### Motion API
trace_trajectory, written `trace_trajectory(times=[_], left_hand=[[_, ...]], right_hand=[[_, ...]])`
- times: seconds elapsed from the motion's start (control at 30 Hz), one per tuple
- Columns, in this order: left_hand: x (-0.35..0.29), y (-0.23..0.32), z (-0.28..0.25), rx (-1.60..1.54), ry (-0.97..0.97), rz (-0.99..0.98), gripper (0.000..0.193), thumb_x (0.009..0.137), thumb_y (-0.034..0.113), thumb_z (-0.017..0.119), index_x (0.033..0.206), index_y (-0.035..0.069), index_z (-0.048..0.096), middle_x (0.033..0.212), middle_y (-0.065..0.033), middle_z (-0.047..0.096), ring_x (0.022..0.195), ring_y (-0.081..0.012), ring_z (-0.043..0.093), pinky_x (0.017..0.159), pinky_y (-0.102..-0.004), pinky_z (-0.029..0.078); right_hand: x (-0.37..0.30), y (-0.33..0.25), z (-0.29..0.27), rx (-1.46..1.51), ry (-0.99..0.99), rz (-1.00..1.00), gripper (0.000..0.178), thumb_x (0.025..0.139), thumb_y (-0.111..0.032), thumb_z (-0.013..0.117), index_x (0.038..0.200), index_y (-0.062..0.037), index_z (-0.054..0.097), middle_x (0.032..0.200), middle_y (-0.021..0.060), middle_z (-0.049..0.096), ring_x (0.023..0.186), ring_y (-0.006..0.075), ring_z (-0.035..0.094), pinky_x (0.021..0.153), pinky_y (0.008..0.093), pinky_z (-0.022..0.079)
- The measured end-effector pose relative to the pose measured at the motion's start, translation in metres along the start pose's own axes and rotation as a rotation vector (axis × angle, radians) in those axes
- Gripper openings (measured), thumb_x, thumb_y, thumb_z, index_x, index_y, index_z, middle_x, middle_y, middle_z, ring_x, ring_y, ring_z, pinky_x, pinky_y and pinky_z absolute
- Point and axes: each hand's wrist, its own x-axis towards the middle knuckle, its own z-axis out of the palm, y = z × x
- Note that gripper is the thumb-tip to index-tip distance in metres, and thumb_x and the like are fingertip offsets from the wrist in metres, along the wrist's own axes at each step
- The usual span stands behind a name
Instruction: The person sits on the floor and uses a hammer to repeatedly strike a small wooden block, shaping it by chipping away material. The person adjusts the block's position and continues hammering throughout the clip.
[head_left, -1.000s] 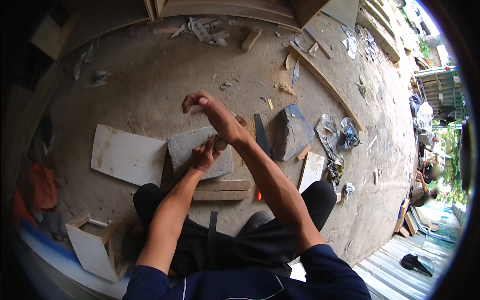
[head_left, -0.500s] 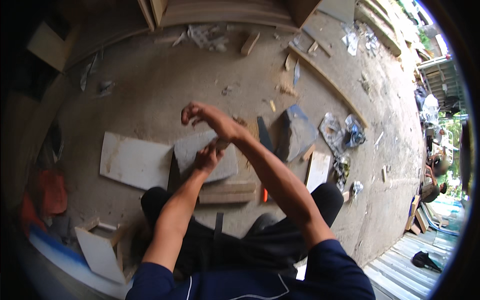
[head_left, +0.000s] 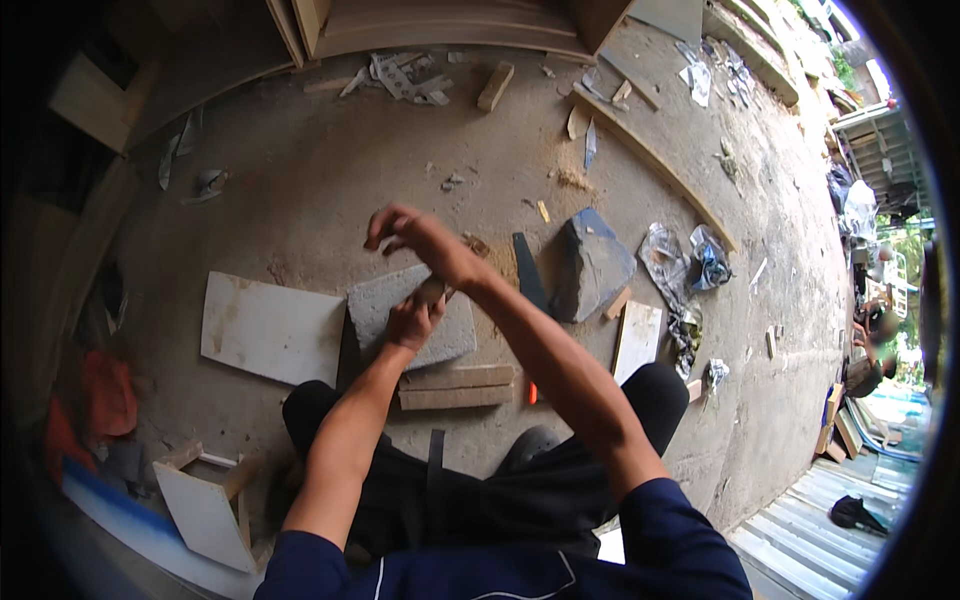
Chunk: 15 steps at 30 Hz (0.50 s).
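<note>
My left hand (head_left: 415,320) is closed around a short brownish piece (head_left: 430,292) over a pale grey concrete block (head_left: 448,338). What this piece is cannot be made out, as my right wrist partly covers it. My right hand (head_left: 418,238) hangs above the block's far edge, wrist bent. Its fingers are loosely curled and apart, slightly blurred, with nothing visible in them. Against the block's near side lie wooden strips (head_left: 456,388). To the right is a dark handsaw blade (head_left: 528,270); an orange handle (head_left: 533,392) shows nearer to me.
A white board (head_left: 270,325) lies left of the block. On the right stand a blue-grey stone block (head_left: 595,265) and a small white panel (head_left: 636,338), near crumpled plastic (head_left: 665,265). A long wooden batten (head_left: 660,168) stretches across the far right floor; a wooden cabinet (head_left: 450,30) stands ahead.
My right hand has shifted slightly, staying above the block's far edge. My left hand keeps its hold on the brownish piece, almost in place. The view has moved a little.
</note>
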Motion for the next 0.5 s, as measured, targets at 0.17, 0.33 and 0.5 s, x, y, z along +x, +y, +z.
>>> trace_trajectory(times=[0.17,0.33,0.5], left_hand=[[0.013,0.004,0.011,-0.046,0.006,-0.015,0.030,0.088,0.025,0.063,0.106,0.002,0.059,0.085,-0.0192,0.067,0.070,-0.0367,0.067,0.059,-0.0425,0.056],[0.000,-0.011,0.002,-0.015,-0.129,-0.051,0.032,0.088,0.028,0.064,0.108,0.003,0.059,0.085,-0.0187,0.067,0.072,-0.0370,0.067,0.060,-0.0435,0.056],[-0.005,-0.014,0.003,-0.074,-0.073,-0.038,0.033,0.088,0.030,0.062,0.111,0.006,0.056,0.084,-0.0177,0.066,0.076,-0.0384,0.066,0.062,-0.0479,0.055]], right_hand=[[0.000,-0.046,-0.082,-0.035,0.318,-0.099,0.039,0.093,-0.037,0.037,0.095,-0.0052,0.059,0.102,0.0144,0.062,0.103,0.0242,0.059,0.087,0.0402,0.044],[0.004,-0.010,0.028,-0.335,-0.093,-0.054,0.037,0.095,-0.032,0.035,0.099,-0.0047,0.059,0.101,0.0066,0.061,0.094,0.0174,0.056,0.084,0.0301,0.041],[-0.018,-0.020,0.054,-0.319,0.282,0.208,0.039,0.098,-0.035,0.047,0.086,-0.0004,0.061,0.077,0.0049,0.062,0.079,0.0134,0.058,0.075,0.0281,0.045]])
